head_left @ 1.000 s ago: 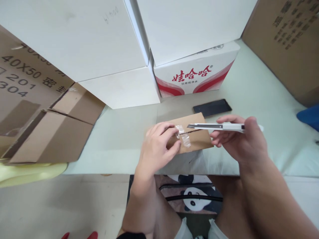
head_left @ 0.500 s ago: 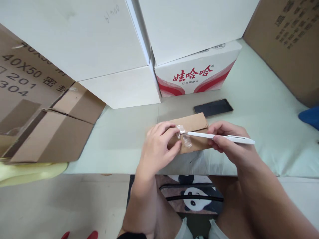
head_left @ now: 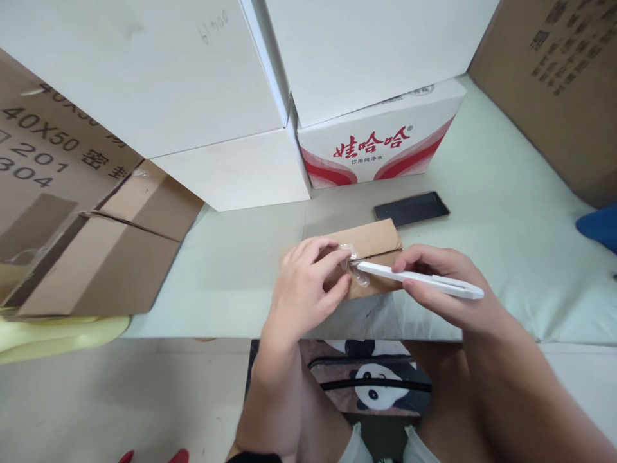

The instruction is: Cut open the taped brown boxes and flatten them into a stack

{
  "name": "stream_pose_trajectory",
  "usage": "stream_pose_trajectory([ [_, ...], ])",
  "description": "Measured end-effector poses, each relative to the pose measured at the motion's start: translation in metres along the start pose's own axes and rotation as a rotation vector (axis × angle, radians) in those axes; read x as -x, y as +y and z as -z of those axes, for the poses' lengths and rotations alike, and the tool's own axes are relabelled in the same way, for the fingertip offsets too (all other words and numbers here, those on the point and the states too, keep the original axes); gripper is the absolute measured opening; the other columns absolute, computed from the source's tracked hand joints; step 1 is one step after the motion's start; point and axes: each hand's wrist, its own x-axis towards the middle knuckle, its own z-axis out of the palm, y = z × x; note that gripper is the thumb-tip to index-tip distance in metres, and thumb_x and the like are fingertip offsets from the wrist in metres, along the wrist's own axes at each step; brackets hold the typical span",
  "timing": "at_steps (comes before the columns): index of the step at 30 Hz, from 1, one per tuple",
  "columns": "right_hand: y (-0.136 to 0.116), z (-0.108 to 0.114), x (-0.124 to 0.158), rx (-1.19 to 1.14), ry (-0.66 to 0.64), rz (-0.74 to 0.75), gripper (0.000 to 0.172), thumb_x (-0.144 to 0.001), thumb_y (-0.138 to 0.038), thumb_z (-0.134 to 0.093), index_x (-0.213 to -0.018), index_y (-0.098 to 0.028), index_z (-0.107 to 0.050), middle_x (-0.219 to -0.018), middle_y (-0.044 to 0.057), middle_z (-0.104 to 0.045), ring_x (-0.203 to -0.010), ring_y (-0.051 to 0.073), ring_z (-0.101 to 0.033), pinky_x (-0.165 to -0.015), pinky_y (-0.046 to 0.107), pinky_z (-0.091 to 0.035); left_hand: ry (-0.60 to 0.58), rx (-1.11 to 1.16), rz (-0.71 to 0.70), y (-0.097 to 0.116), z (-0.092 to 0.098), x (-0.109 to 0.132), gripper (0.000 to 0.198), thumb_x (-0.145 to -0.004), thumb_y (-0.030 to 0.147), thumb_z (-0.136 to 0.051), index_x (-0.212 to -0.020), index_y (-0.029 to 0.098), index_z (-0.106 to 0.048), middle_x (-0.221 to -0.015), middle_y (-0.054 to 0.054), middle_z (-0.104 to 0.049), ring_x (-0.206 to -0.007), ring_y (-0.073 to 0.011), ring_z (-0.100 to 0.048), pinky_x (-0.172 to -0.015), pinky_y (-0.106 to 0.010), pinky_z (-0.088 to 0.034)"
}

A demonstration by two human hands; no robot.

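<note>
A small brown cardboard box (head_left: 370,238) lies on the pale green surface, with pieces of clear tape (head_left: 360,277) across the seam on its top. My left hand (head_left: 304,278) is closed over the box's left end, thumb and fingers gripping it beside the tape. My right hand (head_left: 446,278) pinches a slim white pen-shaped tool (head_left: 424,279) with a clip along its back end. The tool's front tip touches the tape at the seam; whether it carries a blade is too small to tell.
Behind the box lies a dark phone (head_left: 411,209). A white and red carton (head_left: 380,151) and large white boxes (head_left: 231,170) stand at the back. Brown cartons flank the surface at left (head_left: 116,257) and right (head_left: 569,96). A yellow cloth (head_left: 62,334) hangs at the front left edge.
My right hand has shifted slightly left, and the tool's back end has swung lower. Its tip has moved left and down along the tape. My left hand stays in place on the box.
</note>
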Motion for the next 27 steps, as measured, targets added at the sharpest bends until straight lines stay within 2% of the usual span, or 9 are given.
stream_pose_trajectory([
  [5,-0.0021,-0.0003,-0.0014,0.033,-0.041,0.064,0.002,-0.078,-0.020,-0.064,-0.080,-0.021,-0.065,-0.060,-0.003,-0.064,-0.048,0.010,-0.053,-0.046,0.021,-0.038,-0.017,-0.007,0.017,0.0011,0.0013,0.0008,0.033,-0.094,0.025,-0.062,-0.125,0.026,-0.070,-0.130,-0.008,-0.068,-0.124,-0.0270,-0.063,-0.106,-0.048,-0.047],
  [9,0.0007,-0.0003,-0.0005,0.044,-0.024,0.118,0.005,-0.080,-0.017,-0.064,-0.083,-0.021,-0.066,-0.062,-0.004,-0.066,-0.050,0.009,-0.055,-0.047,0.019,-0.040,-0.017,-0.006,0.022,0.0012,0.0019,0.0011,0.033,-0.094,0.025,-0.062,-0.126,0.026,-0.070,-0.130,-0.007,-0.068,-0.125,-0.0268,-0.063,-0.106,-0.048,-0.047],
  [13,0.0029,-0.0017,0.0004,0.078,-0.033,0.113,0.006,-0.081,-0.017,-0.064,-0.083,-0.021,-0.068,-0.064,-0.003,-0.067,-0.052,0.010,-0.057,-0.049,0.019,-0.044,-0.019,-0.006,0.019,0.0002,0.0014,0.0004,0.031,-0.094,0.025,-0.062,-0.124,0.026,-0.071,-0.130,-0.008,-0.068,-0.125,-0.0267,-0.063,-0.106,-0.048,-0.047],
  [27,-0.0052,0.0023,0.0034,0.149,-0.028,0.192,0.011,-0.085,-0.014,-0.062,-0.084,-0.022,-0.069,-0.065,-0.004,-0.067,-0.053,0.009,-0.057,-0.050,0.019,-0.043,-0.020,-0.008,0.014,-0.0001,0.0009,0.0006,0.033,-0.093,0.025,-0.063,-0.125,0.026,-0.070,-0.130,-0.007,-0.068,-0.125,-0.0277,-0.063,-0.105,-0.049,-0.048],
])
